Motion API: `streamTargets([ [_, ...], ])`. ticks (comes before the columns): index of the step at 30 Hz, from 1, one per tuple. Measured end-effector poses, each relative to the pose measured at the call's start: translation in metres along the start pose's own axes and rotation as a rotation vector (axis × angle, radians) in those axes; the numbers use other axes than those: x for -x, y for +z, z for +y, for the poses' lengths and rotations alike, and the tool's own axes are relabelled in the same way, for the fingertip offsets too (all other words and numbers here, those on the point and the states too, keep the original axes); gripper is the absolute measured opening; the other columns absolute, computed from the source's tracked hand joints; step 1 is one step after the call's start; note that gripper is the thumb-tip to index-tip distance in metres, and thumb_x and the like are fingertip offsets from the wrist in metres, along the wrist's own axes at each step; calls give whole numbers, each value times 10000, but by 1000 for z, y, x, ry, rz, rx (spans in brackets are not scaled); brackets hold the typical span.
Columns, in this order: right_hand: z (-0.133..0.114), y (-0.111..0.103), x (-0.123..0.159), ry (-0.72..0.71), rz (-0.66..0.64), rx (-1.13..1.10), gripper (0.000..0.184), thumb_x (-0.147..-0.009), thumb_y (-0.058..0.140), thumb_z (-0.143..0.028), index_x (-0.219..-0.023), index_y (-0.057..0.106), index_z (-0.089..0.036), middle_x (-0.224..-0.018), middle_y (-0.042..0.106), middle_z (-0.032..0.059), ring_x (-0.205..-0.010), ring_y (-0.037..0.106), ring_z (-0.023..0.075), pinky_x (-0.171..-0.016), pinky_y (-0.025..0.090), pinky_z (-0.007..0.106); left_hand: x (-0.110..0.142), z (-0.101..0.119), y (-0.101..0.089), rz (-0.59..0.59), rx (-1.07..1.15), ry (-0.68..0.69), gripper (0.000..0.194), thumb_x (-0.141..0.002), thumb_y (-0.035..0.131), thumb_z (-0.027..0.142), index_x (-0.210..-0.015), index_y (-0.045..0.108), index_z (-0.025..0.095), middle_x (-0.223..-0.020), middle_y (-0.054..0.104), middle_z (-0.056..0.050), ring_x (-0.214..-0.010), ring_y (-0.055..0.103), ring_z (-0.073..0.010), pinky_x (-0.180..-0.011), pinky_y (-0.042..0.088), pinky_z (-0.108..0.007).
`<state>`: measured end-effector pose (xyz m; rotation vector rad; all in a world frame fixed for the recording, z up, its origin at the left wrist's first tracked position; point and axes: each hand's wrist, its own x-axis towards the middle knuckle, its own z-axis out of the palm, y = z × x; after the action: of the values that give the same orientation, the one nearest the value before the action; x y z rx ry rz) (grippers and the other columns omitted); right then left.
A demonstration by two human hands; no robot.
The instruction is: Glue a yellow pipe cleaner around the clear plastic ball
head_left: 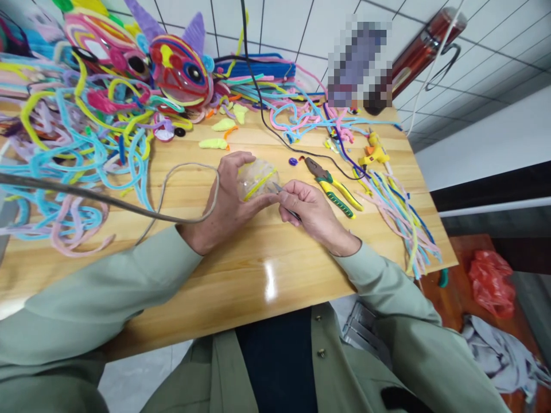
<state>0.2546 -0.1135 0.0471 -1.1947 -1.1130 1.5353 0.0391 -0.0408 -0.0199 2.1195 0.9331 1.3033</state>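
Observation:
My left hand (235,198) is closed around a clear, rounded plastic shell (249,172) that has a yellow strip across it. My right hand (307,209) pinches a thin pointed metal tool (276,187), its tip at the shell's right side beside my left thumb. Whether this is a blade or tweezers I cannot make out. Just right of the hands, pliers (333,186) with yellow and green handles lie on the wooden table (241,275). A small purple coil (293,162) is close to the pliers' jaws.
Tangled fuzzy pipe cleaners (86,155) cover the left side, with colourful face figures (181,74) behind. A yellow glue gun (375,152) and a pipe cleaner bundle (400,212) lie right. A dark cable (258,97) crosses the table; a red flask (413,57) stands behind.

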Motion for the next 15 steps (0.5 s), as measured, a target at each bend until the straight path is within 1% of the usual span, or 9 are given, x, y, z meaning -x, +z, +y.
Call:
streamTargets([
  [2,2,2,-1,-4,7,-22,618,-868,971,-775,-886,644,-251,-634,687,-55,-489,430,82,-457,265,251,1,1,1,13,-3,53,822,-1044,788,886,-1563,522,308,-1558,678,-102,-1479,699,-384,-1266,622,-709],
  [4,5,4,-1,-17,19,-50,619,-864,979,-771,-887,647,-249,-624,676,-61,-491,435,83,-458,269,249,1,2,0,20,-17,75,765,-1080,786,832,-1572,523,309,-1539,680,-98,-1472,704,-367,-1259,629,-670],
  [6,8,6,-1,-28,29,-73,614,-871,978,-766,-887,650,-247,-614,665,-67,-483,429,81,-460,271,249,2,4,-1,26,-30,69,759,-1079,782,835,-1573,529,317,-1531,685,-101,-1459,712,-370,-1244,636,-654],
  [9,12,7,-1,-30,33,-105,614,-870,983,-760,-885,646,-247,-596,652,-75,-464,417,75,-458,264,249,1,6,-3,8,-33,56,804,-1051,779,875,-1580,538,320,-1556,689,-109,-1479,699,-399,-1262,610,-702],
  [13,13,8,0,-20,33,-136,633,-845,993,-770,-888,643,-244,-587,635,-81,-462,401,69,-452,245,243,0,5,-5,-56,-17,8,809,-1075,732,880,-1634,544,325,-1630,650,-127,-1581,628,-434,-1356,482,-800],
  [15,12,8,0,-7,36,-133,643,-831,995,-778,-889,643,-243,-589,631,-81,-461,390,67,-442,228,242,-1,3,-5,-62,0,9,821,-1044,753,904,-1612,573,340,-1608,660,-128,-1576,627,-444,-1365,465,-821],
])
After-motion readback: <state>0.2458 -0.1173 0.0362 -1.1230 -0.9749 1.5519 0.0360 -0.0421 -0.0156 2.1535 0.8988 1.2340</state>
